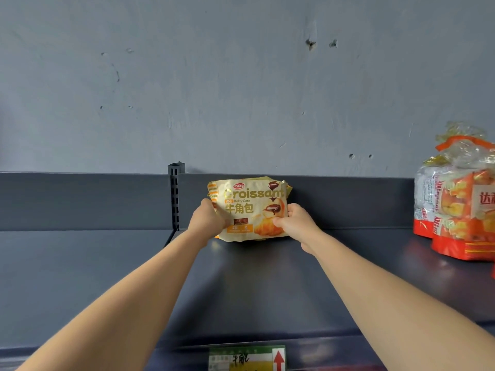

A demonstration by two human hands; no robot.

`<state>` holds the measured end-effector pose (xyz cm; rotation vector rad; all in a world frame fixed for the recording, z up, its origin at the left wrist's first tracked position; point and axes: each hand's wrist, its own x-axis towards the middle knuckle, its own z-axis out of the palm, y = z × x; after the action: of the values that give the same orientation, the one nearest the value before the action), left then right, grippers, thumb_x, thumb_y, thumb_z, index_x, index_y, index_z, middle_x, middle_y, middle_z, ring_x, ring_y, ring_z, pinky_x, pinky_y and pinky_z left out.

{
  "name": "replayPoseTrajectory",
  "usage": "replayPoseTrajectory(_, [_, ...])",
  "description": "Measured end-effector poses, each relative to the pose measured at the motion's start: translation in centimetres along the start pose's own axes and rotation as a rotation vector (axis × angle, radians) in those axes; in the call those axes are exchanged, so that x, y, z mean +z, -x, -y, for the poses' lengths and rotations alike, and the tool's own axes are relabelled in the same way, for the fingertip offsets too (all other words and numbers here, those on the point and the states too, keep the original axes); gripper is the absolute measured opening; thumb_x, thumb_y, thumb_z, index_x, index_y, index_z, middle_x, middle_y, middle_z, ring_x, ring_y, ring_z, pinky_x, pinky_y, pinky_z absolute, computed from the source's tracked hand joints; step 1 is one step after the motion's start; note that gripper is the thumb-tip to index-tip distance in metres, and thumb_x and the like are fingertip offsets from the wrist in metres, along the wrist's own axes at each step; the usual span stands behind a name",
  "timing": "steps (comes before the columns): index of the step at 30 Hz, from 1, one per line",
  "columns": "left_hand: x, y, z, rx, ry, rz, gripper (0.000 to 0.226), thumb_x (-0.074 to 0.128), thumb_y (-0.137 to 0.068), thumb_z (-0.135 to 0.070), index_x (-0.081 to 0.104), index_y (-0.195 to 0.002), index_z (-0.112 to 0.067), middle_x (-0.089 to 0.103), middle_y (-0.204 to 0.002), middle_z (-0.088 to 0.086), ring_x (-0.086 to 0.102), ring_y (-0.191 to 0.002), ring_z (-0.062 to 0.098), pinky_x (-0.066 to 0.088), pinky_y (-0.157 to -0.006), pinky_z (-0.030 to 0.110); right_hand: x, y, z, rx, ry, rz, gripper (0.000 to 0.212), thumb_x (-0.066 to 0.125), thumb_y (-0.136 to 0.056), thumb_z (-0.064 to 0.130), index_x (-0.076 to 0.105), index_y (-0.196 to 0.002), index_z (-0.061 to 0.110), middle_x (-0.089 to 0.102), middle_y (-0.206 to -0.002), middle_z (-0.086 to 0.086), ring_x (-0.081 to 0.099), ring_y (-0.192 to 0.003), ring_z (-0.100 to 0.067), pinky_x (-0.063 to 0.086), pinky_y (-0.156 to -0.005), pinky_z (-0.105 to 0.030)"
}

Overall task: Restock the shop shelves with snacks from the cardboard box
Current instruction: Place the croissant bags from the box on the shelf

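Both hands, left (207, 218) and right (293, 220), fingers clamped on croissant bag (249, 207), upright on shelf (254, 285).

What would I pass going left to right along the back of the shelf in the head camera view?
In order: slotted grey metal upright post → left hand → cream plastic croissant packet → right hand → orange-and-clear plastic snack bags.

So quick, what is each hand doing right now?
Left hand: gripping the left side of the croissant bag, which stands on the shelf.
Right hand: gripping the right side of the same bag.
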<state>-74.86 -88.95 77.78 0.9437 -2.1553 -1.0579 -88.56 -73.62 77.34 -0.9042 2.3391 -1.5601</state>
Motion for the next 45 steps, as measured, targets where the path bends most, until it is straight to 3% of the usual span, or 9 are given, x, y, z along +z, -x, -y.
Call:
replayPoseTrajectory(8, [0.9,-0.7,0.6,0.048,-0.126,0.023,0.053,0.067,-0.086,-0.012,0.037,-0.130,-0.009,0.053,-0.123,0.010,0.054,-0.110,0.028,0.053,-0.090,0.042,1.1,0.1,-0.7,0.011,0.106,0.002,0.048,0.065,-0.085,0.019,0.048,-0.130,0.015,0.057,-0.124,-0.002,0.054,-0.113,-0.020,0.049,-0.088,-0.031])
replayPoseTrajectory(18, [0.3,-0.4,0.4,0.031,-0.125,0.040,0.055,0.066,-0.087,-0.017,0.039,-0.134,-0.010,0.055,-0.123,0.009,0.056,-0.108,0.027,0.053,-0.090,0.042,0.8,0.8,-0.2,0.024,0.018,-0.015,0.050,0.068,-0.085,0.019,0.048,-0.131,0.017,0.057,-0.127,-0.001,0.054,-0.115,-0.019,0.047,-0.088,-0.030])
replayPoseTrajectory(26, [-0.8,1.0,0.0,0.036,-0.164,0.055,0.048,0.067,-0.087,-0.019,0.045,-0.127,-0.008,0.056,-0.117,0.007,0.050,-0.097,0.020,0.044,-0.076,0.031,0.1,2.4,0.4,0.023,0.067,-0.031,0.056,0.065,-0.090,0.015,0.039,-0.140,0.012,0.052,-0.136,-0.005,0.049,-0.124,-0.022,0.041,-0.090,-0.030])
replayPoseTrajectory(30, [-1.1,1.8,0.1,0.034,-0.190,0.074,0.027,0.062,-0.087,-0.013,0.049,-0.110,-0.008,0.053,-0.096,0.004,0.050,-0.088,0.020,0.042,-0.067,0.027,0.1,3.0,0.4,0.021,0.134,-0.028,0.048,0.064,-0.089,0.016,0.047,-0.134,0.015,0.057,-0.129,-0.004,0.054,-0.115,-0.020,0.045,-0.086,-0.029])
replayPoseTrajectory(33, [-1.5,2.5,0.4,0.030,-0.218,0.066,0.011,0.060,-0.087,-0.012,0.049,-0.086,-0.009,0.049,-0.078,0.003,0.046,-0.067,0.015,0.037,-0.054,0.023,0.0,3.8,0.4,0.022,0.222,-0.039,0.045,0.063,-0.090,0.019,0.048,-0.133,0.014,0.058,-0.129,-0.005,0.055,-0.113,-0.022,0.046,-0.083,-0.030])
replayPoseTrajectory(36, [-1.8,3.3,0.9,0.050,-0.265,0.098,0.025,0.061,-0.087,-0.013,0.044,-0.070,-0.013,0.044,-0.066,0.001,0.041,-0.057,0.012,0.031,-0.048,0.022,0.0,5.0,0.5,0.025,0.289,-0.036,0.048,0.061,-0.092,0.019,0.046,-0.137,0.012,0.054,-0.135,-0.007,0.052,-0.120,-0.025,0.042,-0.085,-0.029])
replayPoseTrajectory(41, [-2.5,5.0,1.4,0.131,-0.353,0.161,0.015,0.065,-0.087,-0.020,0.055,-0.087,-0.009,0.056,-0.087,0.005,0.052,-0.078,0.018,0.041,-0.061,0.024,0.1,7.4,0.4,0.050,0.335,-0.045,0.055,0.062,-0.091,0.021,0.044,-0.142,0.016,0.047,-0.144,-0.003,0.048,-0.127,-0.023,0.042,-0.093,-0.030])
replayPoseTrajectory(43, [-2.7,5.8,1.5,0.169,-0.368,0.171,0.020,0.065,-0.088,-0.021,0.048,-0.077,-0.016,0.055,-0.094,0.004,0.052,-0.085,0.020,0.044,-0.073,0.028,-0.1,8.5,0.6,0.049,0.352,-0.056,0.049,0.061,-0.091,0.019,0.049,-0.138,0.016,0.052,-0.139,-0.004,0.051,-0.122,-0.024,0.042,-0.089,-0.029])
replayPoseTrajectory(45, [-3.0,6.9,1.3,0.204,-0.372,0.177,0.017,0.064,-0.088,-0.020,0.049,-0.082,-0.015,0.058,-0.097,0.007,0.053,-0.086,0.021,0.044,-0.077,0.030,-0.4,9.6,0.7,0.053,0.365,-0.067,0.051,0.061,-0.091,0.020,0.048,-0.139,0.014,0.050,-0.141,-0.005,0.049,-0.125,-0.025,0.042,-0.093,-0.031])
